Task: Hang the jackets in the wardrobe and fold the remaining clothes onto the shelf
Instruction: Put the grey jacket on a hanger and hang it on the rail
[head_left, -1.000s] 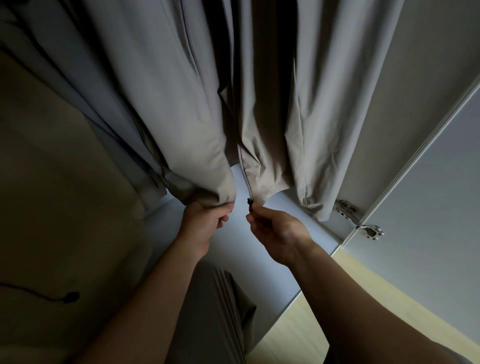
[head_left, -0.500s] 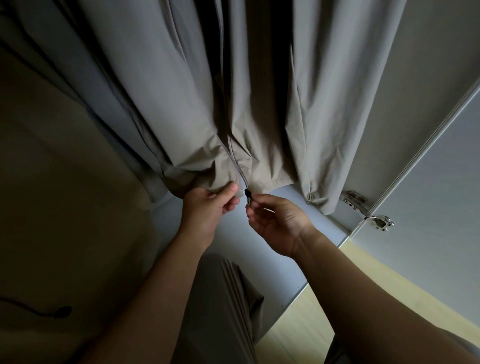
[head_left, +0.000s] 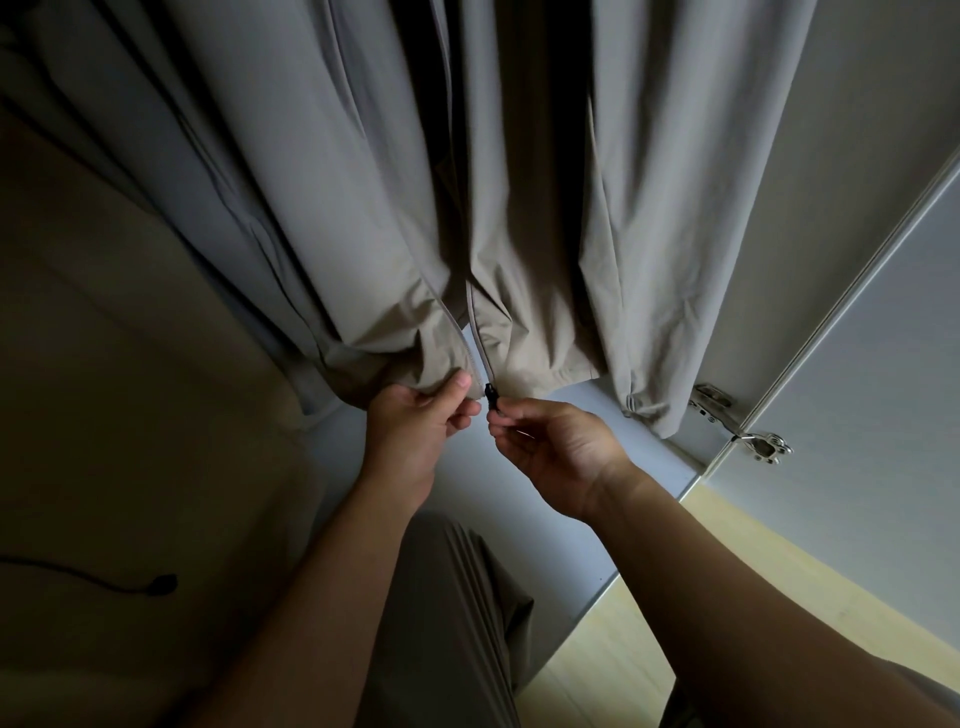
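Note:
A beige jacket (head_left: 374, 218) hangs inside the wardrobe and fills the upper middle of the view. Its front is open, with the zipper track (head_left: 480, 345) running down to the hem. My left hand (head_left: 415, 431) pinches the bottom corner of the jacket's left front panel. My right hand (head_left: 550, 447) pinches the small black zipper pull (head_left: 491, 397) at the bottom of the right panel. The two hands sit close together just under the hem. A sleeve (head_left: 670, 260) hangs to the right. The hanger and rail are out of view.
The pale wardrobe floor panel (head_left: 519, 509) lies under my hands. The wardrobe's right wall (head_left: 841, 182) and its open door (head_left: 883, 389) with a metal hinge (head_left: 748, 428) stand on the right. A beige surface with a black cable (head_left: 104, 584) is at the left. Light wooden floor (head_left: 701, 623) shows at the lower right.
My hands have brought the two bottom corners of the jacket front closer together. The zipper pull in my right hand now sits next to the left panel's hem.

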